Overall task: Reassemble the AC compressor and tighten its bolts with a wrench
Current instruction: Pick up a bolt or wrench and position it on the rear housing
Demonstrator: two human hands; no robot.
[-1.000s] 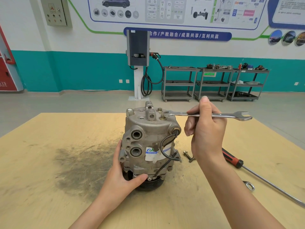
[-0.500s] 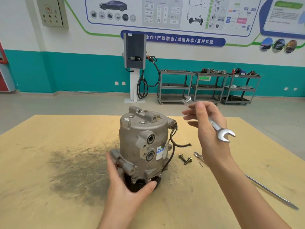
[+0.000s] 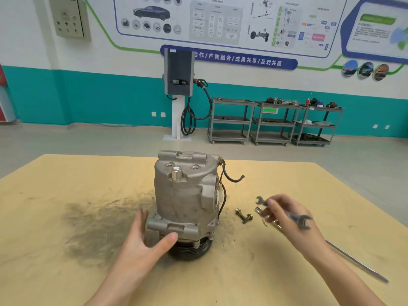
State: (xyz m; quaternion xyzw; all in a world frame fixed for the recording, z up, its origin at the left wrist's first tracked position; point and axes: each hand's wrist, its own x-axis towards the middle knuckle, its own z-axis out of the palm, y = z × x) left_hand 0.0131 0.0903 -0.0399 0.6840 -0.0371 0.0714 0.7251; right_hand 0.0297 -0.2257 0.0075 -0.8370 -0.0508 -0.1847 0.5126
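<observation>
Compressor (image 3: 186, 195): stands upright near the middle of your table (image 3: 55, 272), long axis vertical, black grooved pulley (image 3: 189, 248) at the bottom against the tabletop, flat head with its ports facing up. Bare tabletop surrounds it on every side; the far edge runs just behind it, and the widest open stretch lies to your left.

Body: dull grey cast metal, roughly cylindrical, with lugs and bosses. One silver hex fitting (image 3: 176, 173) stands up on the near rim of the head. Black wires (image 3: 229, 177) curl off its right side, one loose end pointing right.

Left hand (image 3: 143, 241): released, fingers straight, cupping the lower left lug of the housing, thumb laid across the front above the pulley.

Right hand (image 3: 284, 215): grasping a wrench (image 3: 302, 220), blurred, low over the tabletop to the right of the compressor. The steel wrench runs diagonally, one open end toward the far left, the other toward you and right.

Two bolts (image 3: 244, 215): brassy, lying crossed on the tabletop between the compressor and your right hand.

Long steel rod (image 3: 357, 262): lies flat, slanting toward the near right edge.

Tabletop: pale yellow board, with a dark greasy smear (image 3: 92, 221) left of the compressor.
</observation>
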